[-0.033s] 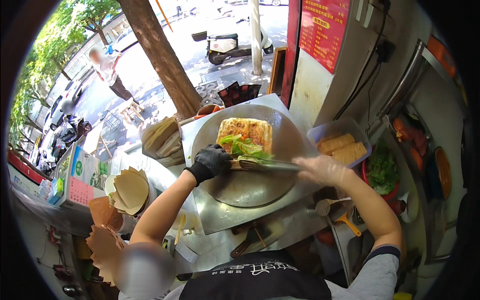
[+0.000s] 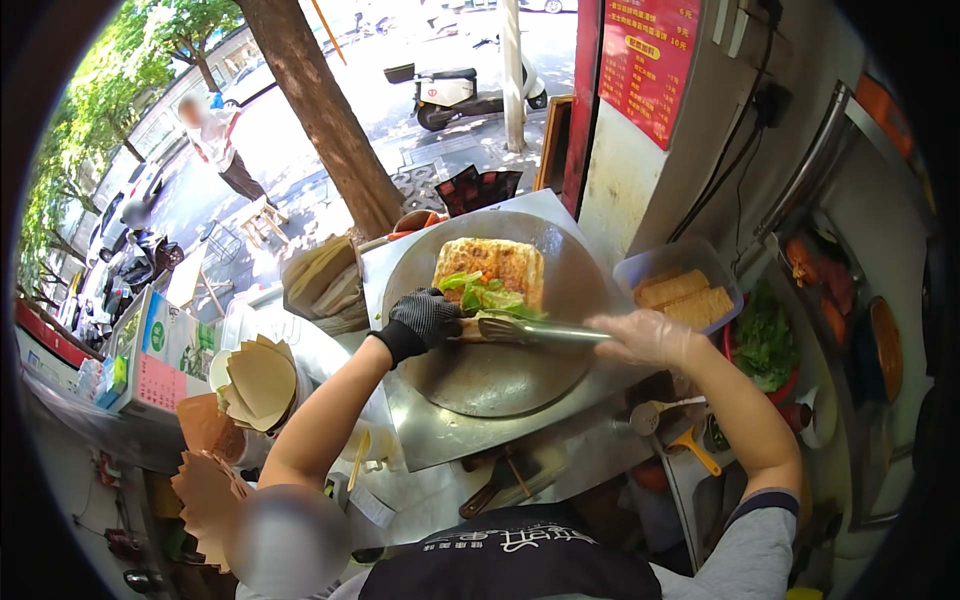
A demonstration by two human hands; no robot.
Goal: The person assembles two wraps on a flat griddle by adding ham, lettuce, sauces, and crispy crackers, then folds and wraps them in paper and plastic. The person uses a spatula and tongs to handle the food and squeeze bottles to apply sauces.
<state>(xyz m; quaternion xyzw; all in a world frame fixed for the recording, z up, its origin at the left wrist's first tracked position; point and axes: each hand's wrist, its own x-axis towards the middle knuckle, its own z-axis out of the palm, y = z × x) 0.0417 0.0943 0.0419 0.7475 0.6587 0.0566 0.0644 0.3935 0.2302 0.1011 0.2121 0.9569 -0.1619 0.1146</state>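
Note:
A browned flatbread [image 2: 512,262] lies on the round griddle [image 2: 480,390], with green lettuce [image 2: 492,298] and bits of orange filling on its near half. My left hand [image 2: 424,318], in a dark knit glove, is at the bread's near left corner. Its fingers are closed round a light brown piece, either bread edge or a wooden handle; I cannot make out which. Under a clear plastic glove, my right hand [image 2: 645,338] grips the handle of a metal spatula [image 2: 550,333]. The spatula lies across the bread's near edge, its tip close to my left fingers.
Right of the griddle stands a plastic tub [image 2: 625,270] of golden fried slabs [image 2: 690,297], beside a red basin of leafy greens [image 2: 765,340]. Paper bags [image 2: 262,383] stand at left. A yellow-handled utensil [image 2: 697,450] lies at near right. A person [image 2: 215,140] stands outside.
My right hand and the spatula have shifted very slightly and look less blurred. The bread, the lettuce and my left hand are nearly unchanged.

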